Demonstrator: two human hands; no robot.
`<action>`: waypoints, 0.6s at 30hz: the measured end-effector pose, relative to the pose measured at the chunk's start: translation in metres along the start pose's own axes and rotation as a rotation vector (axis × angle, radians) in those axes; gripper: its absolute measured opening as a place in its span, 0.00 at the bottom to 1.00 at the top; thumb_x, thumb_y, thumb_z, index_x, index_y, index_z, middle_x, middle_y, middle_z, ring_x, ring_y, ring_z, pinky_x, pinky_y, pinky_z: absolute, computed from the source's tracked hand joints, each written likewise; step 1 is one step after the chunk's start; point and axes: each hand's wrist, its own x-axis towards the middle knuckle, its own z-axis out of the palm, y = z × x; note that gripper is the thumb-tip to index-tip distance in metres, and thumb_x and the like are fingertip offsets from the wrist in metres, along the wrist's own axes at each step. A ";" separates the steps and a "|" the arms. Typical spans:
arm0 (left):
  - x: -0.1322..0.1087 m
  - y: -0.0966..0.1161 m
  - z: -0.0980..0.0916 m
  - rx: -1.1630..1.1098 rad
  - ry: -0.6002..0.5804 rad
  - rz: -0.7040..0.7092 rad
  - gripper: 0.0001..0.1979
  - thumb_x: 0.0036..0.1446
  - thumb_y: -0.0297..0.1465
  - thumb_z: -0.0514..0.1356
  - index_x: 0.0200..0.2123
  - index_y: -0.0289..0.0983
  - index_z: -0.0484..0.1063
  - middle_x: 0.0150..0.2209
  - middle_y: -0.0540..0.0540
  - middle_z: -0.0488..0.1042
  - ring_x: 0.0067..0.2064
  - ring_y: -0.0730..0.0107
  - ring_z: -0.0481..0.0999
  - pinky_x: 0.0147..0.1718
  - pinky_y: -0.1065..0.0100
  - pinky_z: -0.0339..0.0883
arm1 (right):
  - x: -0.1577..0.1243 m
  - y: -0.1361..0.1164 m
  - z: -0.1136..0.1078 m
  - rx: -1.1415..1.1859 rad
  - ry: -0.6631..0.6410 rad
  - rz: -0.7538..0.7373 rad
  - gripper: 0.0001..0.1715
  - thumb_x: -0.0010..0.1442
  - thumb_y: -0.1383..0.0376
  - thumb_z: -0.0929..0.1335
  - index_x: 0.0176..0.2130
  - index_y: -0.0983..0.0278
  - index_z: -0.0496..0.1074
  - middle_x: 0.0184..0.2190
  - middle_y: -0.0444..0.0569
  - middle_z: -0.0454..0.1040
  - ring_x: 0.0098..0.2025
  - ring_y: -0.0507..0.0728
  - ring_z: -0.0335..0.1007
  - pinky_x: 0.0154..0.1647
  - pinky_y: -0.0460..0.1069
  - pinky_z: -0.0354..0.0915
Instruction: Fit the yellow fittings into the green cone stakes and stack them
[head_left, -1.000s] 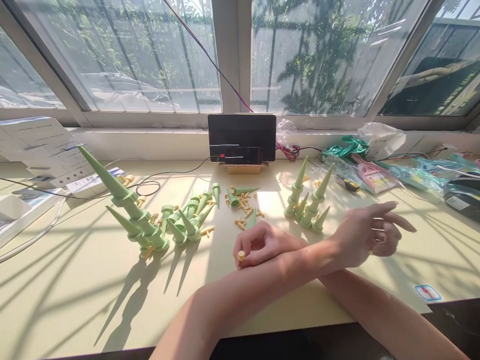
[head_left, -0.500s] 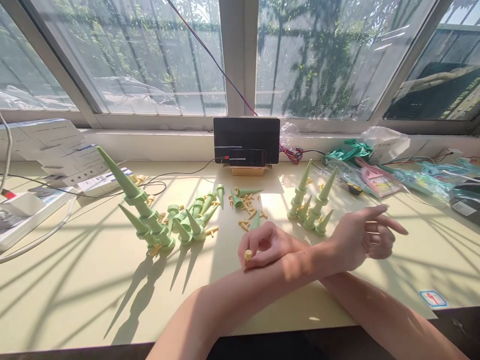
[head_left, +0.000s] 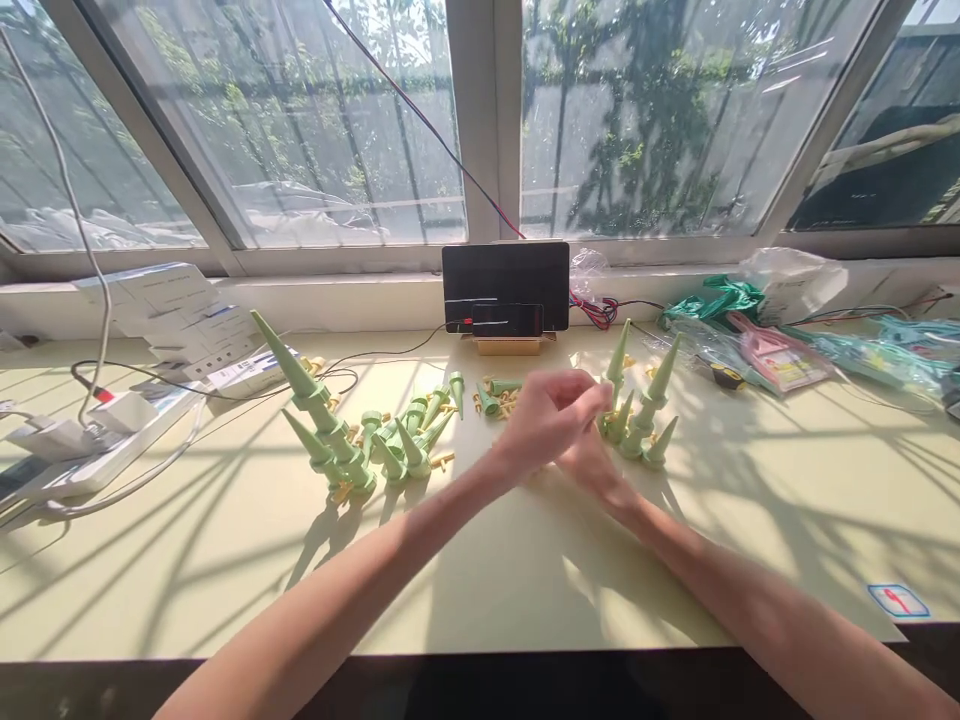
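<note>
Green cone stacks (head_left: 319, 405) look done, loose cones (head_left: 431, 405) and yellow pegs (head_left: 501, 403) to go
Left hand (head_left: 551, 420) curled against right hand (head_left: 592, 468), too blurry to tell what's pinched.

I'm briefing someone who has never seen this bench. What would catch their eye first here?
The green cone spikes: a tall stacked tower stands left of centre on the pale table, and a smaller standing cluster right of centre. Between them the left hand and right hand meet, motion-blurred, so what they hold cannot be told. Behind them a dark screen stands propped below the sunlit window.
</note>
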 end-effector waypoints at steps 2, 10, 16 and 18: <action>-0.013 -0.004 -0.023 0.198 0.132 0.037 0.19 0.59 0.42 0.59 0.21 0.36 0.67 0.19 0.53 0.62 0.22 0.78 0.60 0.22 0.71 0.54 | 0.001 0.001 -0.001 0.036 0.009 -0.007 0.07 0.56 0.62 0.69 0.27 0.62 0.72 0.25 0.46 0.76 0.31 0.57 0.74 0.34 0.51 0.71; -0.039 -0.052 -0.051 0.888 0.168 0.047 0.13 0.62 0.31 0.55 0.25 0.36 0.69 0.23 0.51 0.69 0.25 0.75 0.63 0.28 0.69 0.57 | 0.003 0.003 -0.003 0.024 0.113 0.025 0.09 0.56 0.61 0.70 0.30 0.64 0.70 0.29 0.48 0.77 0.32 0.56 0.75 0.38 0.52 0.72; -0.046 -0.075 -0.045 1.097 0.120 0.133 0.13 0.64 0.35 0.54 0.30 0.37 0.71 0.28 0.49 0.70 0.25 0.74 0.64 0.25 0.70 0.55 | 0.005 0.009 -0.004 0.085 0.143 0.035 0.15 0.57 0.63 0.70 0.46 0.62 0.71 0.31 0.46 0.77 0.34 0.56 0.76 0.39 0.51 0.72; -0.050 -0.078 -0.045 1.170 0.079 0.152 0.12 0.63 0.36 0.55 0.32 0.37 0.73 0.31 0.48 0.70 0.24 0.74 0.63 0.24 0.69 0.53 | 0.005 0.009 -0.004 0.078 0.130 0.011 0.15 0.59 0.63 0.69 0.47 0.62 0.73 0.32 0.47 0.77 0.35 0.56 0.75 0.41 0.51 0.72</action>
